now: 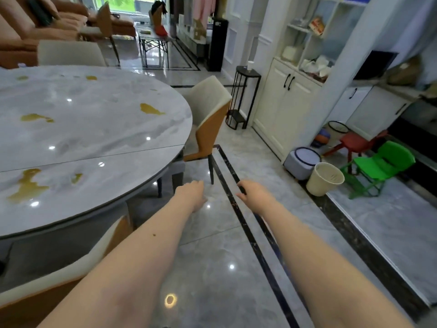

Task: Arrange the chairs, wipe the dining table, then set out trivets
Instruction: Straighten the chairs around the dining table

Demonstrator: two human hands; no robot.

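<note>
Both hands, left (192, 194) and right (254, 195), empty and loose, reaching for centre chair (208, 119); bench (94, 129) unwiped, yellow spills (28, 188) everywhere, no trivets out.

A tabletop (94, 129) fills the left, spills (28, 185) lying on it — one chair (208, 119) tucked at its far right edge, another (71, 275) at its near edge. Right of them, a wastebasket (325, 178) stands on the floor before a cabinet (279, 107).

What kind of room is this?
Most likely a home's dining area opening onto a living room: a big marble dining table with padded chairs round it, sofas behind, and white cupboards.
</note>
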